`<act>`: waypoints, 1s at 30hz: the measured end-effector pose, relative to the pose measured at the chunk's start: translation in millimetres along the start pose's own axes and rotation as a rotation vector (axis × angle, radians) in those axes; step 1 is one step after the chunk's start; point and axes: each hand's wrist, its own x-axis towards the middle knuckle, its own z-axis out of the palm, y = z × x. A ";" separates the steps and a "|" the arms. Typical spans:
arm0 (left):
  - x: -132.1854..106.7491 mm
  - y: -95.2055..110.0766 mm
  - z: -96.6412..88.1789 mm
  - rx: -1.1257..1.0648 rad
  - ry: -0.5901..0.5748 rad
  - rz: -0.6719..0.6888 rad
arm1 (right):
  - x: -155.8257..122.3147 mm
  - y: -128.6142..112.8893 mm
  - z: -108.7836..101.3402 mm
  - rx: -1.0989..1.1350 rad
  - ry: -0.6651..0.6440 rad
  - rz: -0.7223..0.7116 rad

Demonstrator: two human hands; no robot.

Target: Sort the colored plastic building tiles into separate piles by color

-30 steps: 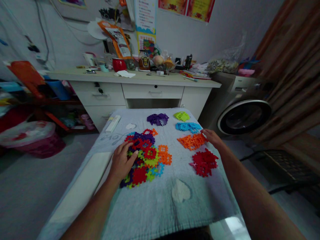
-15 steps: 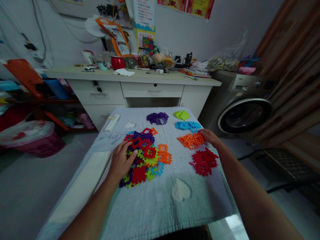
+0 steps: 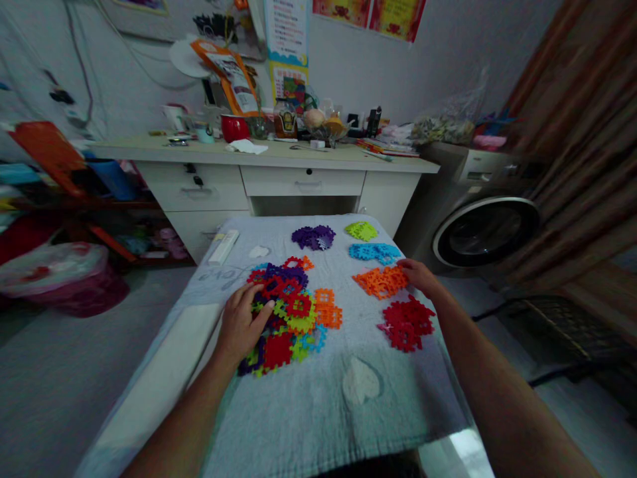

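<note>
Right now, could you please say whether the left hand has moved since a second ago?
No; judged against the pale heart on the cloth, the left hand shows no visible shift, staying at the mixed pile.

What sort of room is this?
Most likely a lived-in room in someone's home: a front-loading washing machine stands near a long brown curtain, and a white desk with drawers is crowded with everyday clutter, including a jar.
</note>
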 end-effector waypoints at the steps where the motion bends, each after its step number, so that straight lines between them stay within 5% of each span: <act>1: 0.0 0.0 -0.2 0.001 0.002 0.004 | -0.5 0.1 -0.1 0.001 0.011 -0.002; 6: 0.0 -0.8 1.1 0.000 0.016 0.017 | -9.6 -3.5 -8.2 0.098 0.088 -0.008; 12: -1.1 -2.0 3.9 0.007 -0.005 0.003 | -47.1 -8.7 -23.4 0.075 0.270 -0.173; 21: -0.8 2.2 3.2 0.003 0.000 0.017 | -122.6 -14.1 -9.0 -0.348 -0.100 -0.432; 30: -0.3 0.0 3.1 0.000 -0.010 0.024 | -132.9 -14.5 7.8 -0.561 -0.060 -0.369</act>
